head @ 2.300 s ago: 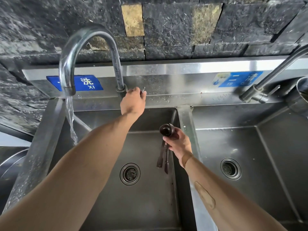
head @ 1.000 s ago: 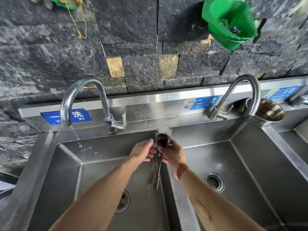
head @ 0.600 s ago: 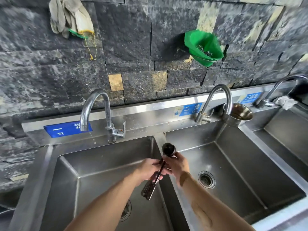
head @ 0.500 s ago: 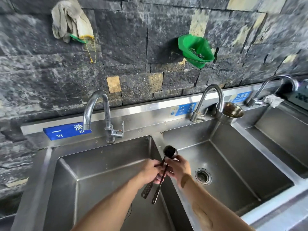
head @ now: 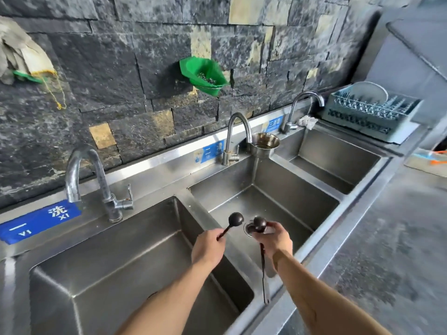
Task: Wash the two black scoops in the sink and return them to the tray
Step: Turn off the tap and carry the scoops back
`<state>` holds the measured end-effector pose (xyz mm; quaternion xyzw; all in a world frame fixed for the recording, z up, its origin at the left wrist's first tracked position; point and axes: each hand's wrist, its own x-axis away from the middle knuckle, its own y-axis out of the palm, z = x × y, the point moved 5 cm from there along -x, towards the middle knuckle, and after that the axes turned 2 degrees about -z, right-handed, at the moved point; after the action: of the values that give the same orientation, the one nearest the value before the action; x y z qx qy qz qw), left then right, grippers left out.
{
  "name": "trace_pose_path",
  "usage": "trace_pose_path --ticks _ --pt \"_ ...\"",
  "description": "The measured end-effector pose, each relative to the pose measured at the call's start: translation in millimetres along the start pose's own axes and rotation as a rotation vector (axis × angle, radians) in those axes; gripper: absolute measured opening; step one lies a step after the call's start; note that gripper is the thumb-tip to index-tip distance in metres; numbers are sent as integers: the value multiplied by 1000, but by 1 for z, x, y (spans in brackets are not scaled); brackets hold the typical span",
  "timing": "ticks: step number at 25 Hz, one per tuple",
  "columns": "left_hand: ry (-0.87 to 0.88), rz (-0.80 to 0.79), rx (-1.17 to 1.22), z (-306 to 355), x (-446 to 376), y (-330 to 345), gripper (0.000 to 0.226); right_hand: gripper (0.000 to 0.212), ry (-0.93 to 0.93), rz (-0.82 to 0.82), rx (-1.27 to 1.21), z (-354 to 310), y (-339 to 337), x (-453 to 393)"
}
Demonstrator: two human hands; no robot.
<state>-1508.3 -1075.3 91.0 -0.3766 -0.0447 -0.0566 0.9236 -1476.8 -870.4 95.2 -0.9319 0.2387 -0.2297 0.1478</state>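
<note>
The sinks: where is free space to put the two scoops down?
Bare: the counter right of the basins, and the middle basin floor around its drain. Crowded: the far right corner, taken by the dish rack.

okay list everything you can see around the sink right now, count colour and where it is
black scoops: two, one in each hand, held over the divider between the left and middle basins
sink basins: three, steel, side by side
faucets: three, steel, one behind each basin; no water seen running
blue labels: three, on the backsplash
steel cup: one, on the ledge beside the middle faucet
green holder: one, on the stone wall
gloves: pale, hanging upper left; count unclear
dish rack: one, blue-grey, far right, holding a white dish
rag: one, pale, by the right faucet
left hand: grips one scoop's handle
right hand: grips the other scoop near its bowl
</note>
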Motion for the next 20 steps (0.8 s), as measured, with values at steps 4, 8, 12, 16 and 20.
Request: trace_pose_path --ticks 4,8,12,16,20 --pt "71 -86 -70 52 10 46 26 48 59 160 21 39 -80 2" --pt "153 -191 -114 110 27 110 29 46 153 277 -37 82 -160 8" --pt "210 -334 -81 175 58 189 26 41 239 421 -141 130 -241 19" --pt "233 -480 -51 237 96 273 21 18 342 511 -305 187 -325 25" --pt "220 -653 46 297 144 357 18 13 384 588 -416 245 -410 34"
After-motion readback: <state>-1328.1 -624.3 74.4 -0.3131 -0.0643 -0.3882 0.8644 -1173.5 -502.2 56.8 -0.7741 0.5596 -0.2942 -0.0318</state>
